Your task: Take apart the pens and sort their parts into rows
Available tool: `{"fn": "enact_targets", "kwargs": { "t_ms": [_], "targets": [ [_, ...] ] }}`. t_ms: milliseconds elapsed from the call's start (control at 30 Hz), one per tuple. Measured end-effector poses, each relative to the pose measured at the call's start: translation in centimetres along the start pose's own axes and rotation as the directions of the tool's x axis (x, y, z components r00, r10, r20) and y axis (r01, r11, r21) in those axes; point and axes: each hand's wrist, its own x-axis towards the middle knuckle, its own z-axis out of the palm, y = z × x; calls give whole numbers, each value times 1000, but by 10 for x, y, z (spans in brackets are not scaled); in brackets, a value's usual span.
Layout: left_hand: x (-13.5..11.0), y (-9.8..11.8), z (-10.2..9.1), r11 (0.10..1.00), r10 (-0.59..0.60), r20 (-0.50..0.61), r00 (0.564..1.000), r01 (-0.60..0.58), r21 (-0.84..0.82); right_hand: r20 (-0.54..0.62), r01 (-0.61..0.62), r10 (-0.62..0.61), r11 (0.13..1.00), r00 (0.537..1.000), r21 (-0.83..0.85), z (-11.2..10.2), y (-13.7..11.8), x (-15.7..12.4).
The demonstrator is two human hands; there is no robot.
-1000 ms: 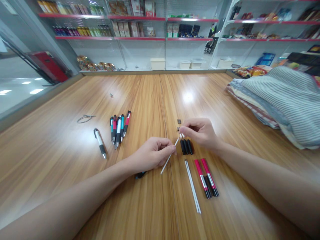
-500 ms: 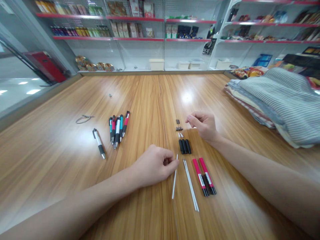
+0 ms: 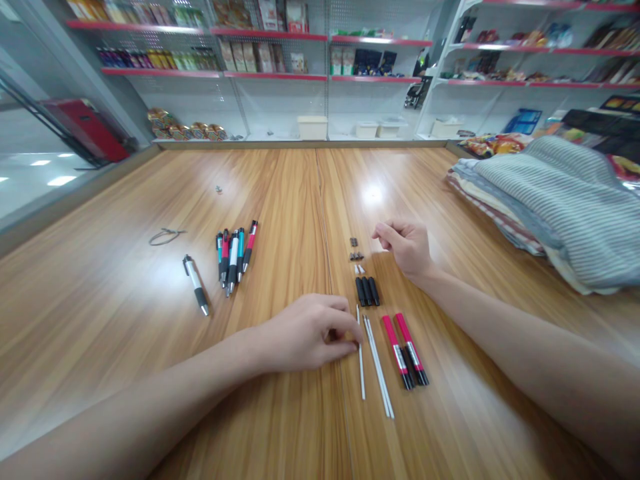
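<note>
My left hand [image 3: 310, 332] rests on the wooden table [image 3: 280, 200], fingers curled, fingertips touching a white pen refill [image 3: 361, 357] that lies flat. Two more white refills [image 3: 378, 365] lie just right of it, then two red pen barrels [image 3: 404, 350]. Three black grip sleeves [image 3: 367, 291] sit above them, with small white tips [image 3: 359, 269] and small dark parts [image 3: 355, 250] farther back. My right hand [image 3: 406, 245] hovers beside those small parts, fingers loosely pinched; what it holds, if anything, I cannot see.
Several assembled pens [image 3: 234, 255] lie left of centre, with a single white pen [image 3: 196, 284] and a dark band [image 3: 165, 235] beyond. Folded striped cloths [image 3: 560, 193] are stacked at the right. Shelves of goods [image 3: 280, 60] line the back wall.
My left hand brought the white refill down from mid-air and laid it next to the other two. My right hand let go of its end and drew back to the right.
</note>
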Motion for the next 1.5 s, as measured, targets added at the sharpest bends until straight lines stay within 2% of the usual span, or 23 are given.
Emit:
{"fn": "enact_targets", "kwargs": {
  "t_ms": [300, 500, 833, 1033, 1500],
  "targets": [
    [-1, 5, 2, 995, 78, 35, 996, -80, 56, 13, -6, 5, 999, 1000, 53, 1, 0, -2],
    [-1, 12, 7, 991, 132, 55, 990, -132, -18, 23, -1, 0, 998, 1000, 63, 2, 0, -2],
    [1, 9, 5, 999, 6, -32, 999, -7, -35, 25, 19, -20, 999, 999, 37, 2, 0, -1],
    [1, 7, 6, 999, 21, -62, 998, -22, -23, 31, 18, -19, 999, 999, 28, 2, -2, -1],
    [-1, 19, 10, 989, -70, 24, 997, 66, 135, 36, 7, -8, 999, 999, 34, 2, 0, -1]
  ]
}}
